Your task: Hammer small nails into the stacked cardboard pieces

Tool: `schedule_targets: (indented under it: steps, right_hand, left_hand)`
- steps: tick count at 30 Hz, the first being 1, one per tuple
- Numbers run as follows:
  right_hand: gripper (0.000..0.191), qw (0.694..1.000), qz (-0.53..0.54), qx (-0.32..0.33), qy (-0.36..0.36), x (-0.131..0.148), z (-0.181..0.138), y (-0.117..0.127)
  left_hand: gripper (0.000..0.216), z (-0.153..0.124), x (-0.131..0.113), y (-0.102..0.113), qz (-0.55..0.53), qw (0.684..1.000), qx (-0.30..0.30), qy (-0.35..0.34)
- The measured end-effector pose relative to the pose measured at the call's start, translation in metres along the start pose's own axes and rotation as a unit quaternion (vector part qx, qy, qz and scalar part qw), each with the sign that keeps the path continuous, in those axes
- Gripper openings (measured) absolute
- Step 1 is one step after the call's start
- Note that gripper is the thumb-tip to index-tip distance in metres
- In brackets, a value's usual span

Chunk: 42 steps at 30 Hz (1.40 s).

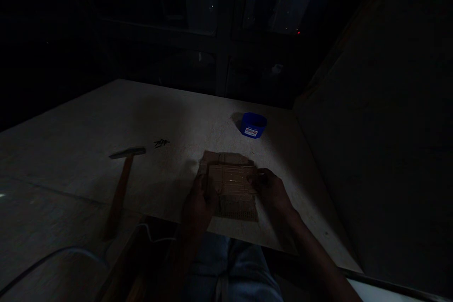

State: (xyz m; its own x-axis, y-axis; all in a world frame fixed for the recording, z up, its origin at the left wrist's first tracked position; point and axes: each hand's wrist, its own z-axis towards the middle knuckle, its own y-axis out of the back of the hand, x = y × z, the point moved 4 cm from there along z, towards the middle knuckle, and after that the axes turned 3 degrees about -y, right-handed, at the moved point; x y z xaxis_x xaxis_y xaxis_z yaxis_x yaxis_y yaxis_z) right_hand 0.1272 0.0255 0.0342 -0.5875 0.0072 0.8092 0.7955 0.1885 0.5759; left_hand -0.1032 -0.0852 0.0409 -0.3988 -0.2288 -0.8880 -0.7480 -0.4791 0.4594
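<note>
Two hands rest on one slatted wooden panel (231, 184) lying flat on cardboard at the near edge of the pale surface (106, 118); its slats run left to right. The left hand (198, 203) curls over the panel's left edge; the right hand (271, 188) presses fingers on its right side — grip unclear in the dark. One hammer (122, 179) lies well left, handle toward the person; one small cluster of nails (162, 143) — uncountable; one blue tub (253, 125) beyond.

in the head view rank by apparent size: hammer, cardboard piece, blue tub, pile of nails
1. Cardboard piece
2. Hammer, longer but thinner, so close to the cardboard
3. Blue tub, farther away
4. Pile of nails
</note>
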Motion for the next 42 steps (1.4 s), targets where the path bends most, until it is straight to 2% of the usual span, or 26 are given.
schedule_targets:
  steps: [2,5,8,10,14,20,29,33,37,40,42]
  right_hand:
    - [0.052,0.996,-0.075,-0.043,0.016,0.006,-0.002,0.004]
    - [0.051,0.98,-0.157,-0.093,0.079,0.019,-0.005,0.009]
    - [0.041,0.957,-0.181,-0.054,0.219,0.031,-0.009,0.003]
    - [0.038,0.932,-0.204,-0.001,0.3,0.03,-0.01,-0.007]
    - [0.043,0.907,-0.216,0.061,0.356,0.008,-0.006,-0.024]
    - [0.042,0.906,-0.192,0.059,0.373,-0.013,-0.004,-0.029]
    - [0.046,0.882,-0.275,0.056,0.379,-0.006,-0.008,-0.029]
    - [0.045,0.874,-0.319,0.054,0.362,-0.005,-0.01,-0.03]
    - [0.048,0.878,-0.303,0.053,0.367,-0.01,-0.013,-0.033]
    - [0.05,0.883,-0.31,0.055,0.349,-0.012,-0.014,-0.035]
    - [0.053,0.885,-0.321,0.055,0.333,-0.008,-0.016,-0.033]
  left_hand:
    - [0.046,-0.001,-0.009,0.003,0.121,0.991,-0.002,-0.062]
    - [0.042,-0.003,-0.028,-0.007,0.197,0.96,0.021,-0.197]
    - [0.036,-0.006,-0.036,-0.03,0.226,0.914,0.093,-0.324]
    - [0.036,-0.004,-0.03,-0.042,0.247,0.89,0.139,-0.357]
    - [0.041,0.003,-0.009,-0.051,0.262,0.883,0.158,-0.357]
    - [0.049,0.006,0.005,-0.051,0.233,0.891,0.159,-0.357]
    - [0.048,0.005,0.007,-0.052,0.246,0.876,0.168,-0.379]
    - [0.054,0.004,0.009,-0.05,0.255,0.862,0.171,-0.403]
    - [0.065,0.001,0.012,-0.049,0.266,0.85,0.176,-0.419]
    - [0.068,0.0,0.015,-0.047,0.238,0.856,0.178,-0.423]
    - [0.061,0.002,0.018,-0.04,0.196,0.872,0.163,-0.419]
